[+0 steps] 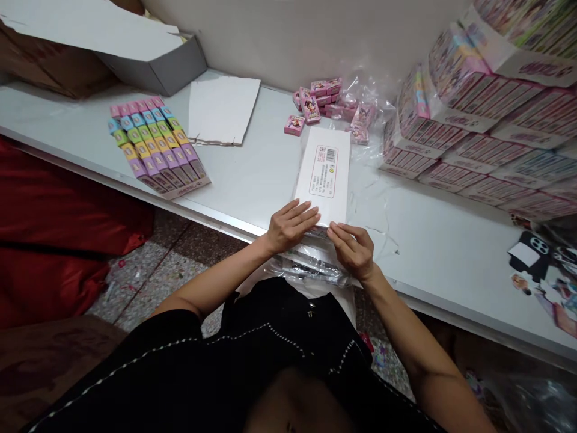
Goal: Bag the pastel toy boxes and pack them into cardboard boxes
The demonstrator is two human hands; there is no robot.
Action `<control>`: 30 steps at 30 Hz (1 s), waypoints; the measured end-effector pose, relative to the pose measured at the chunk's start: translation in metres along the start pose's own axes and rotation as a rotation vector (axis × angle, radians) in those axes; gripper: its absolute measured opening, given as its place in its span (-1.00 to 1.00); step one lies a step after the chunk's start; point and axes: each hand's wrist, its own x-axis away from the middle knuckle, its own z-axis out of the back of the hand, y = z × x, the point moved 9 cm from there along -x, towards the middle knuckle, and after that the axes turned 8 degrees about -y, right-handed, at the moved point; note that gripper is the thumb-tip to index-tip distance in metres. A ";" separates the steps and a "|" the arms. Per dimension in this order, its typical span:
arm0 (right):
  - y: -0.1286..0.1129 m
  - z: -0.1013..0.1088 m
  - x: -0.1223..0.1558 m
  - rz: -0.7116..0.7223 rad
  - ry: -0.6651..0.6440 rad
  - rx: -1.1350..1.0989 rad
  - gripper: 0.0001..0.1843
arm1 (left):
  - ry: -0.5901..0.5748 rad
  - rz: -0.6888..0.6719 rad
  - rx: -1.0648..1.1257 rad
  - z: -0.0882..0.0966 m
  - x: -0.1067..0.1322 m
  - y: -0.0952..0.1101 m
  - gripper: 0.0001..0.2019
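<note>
On the white worktable (406,222), a barcode-printed white carton (322,171) lies label-up in clear plastic film (320,258). The left hand (291,227) rests flat on its near end, fingers extended; the right hand (354,249) meets its near right corner, pinching or not, I cannot tell. I judge this a wrapping step, next calling for control of the loose film.

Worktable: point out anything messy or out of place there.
The small pink boxes behind the white box look odd: they lie in a jumbled heap, some amid loose clear plastic, unlike the neat rows of coloured boxes at left. The white box itself shows no obvious damage.
</note>
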 end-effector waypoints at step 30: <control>-0.061 -0.030 0.057 -0.029 -0.344 0.115 -0.66 | -0.352 0.021 0.175 -0.027 -0.026 -0.005 -0.65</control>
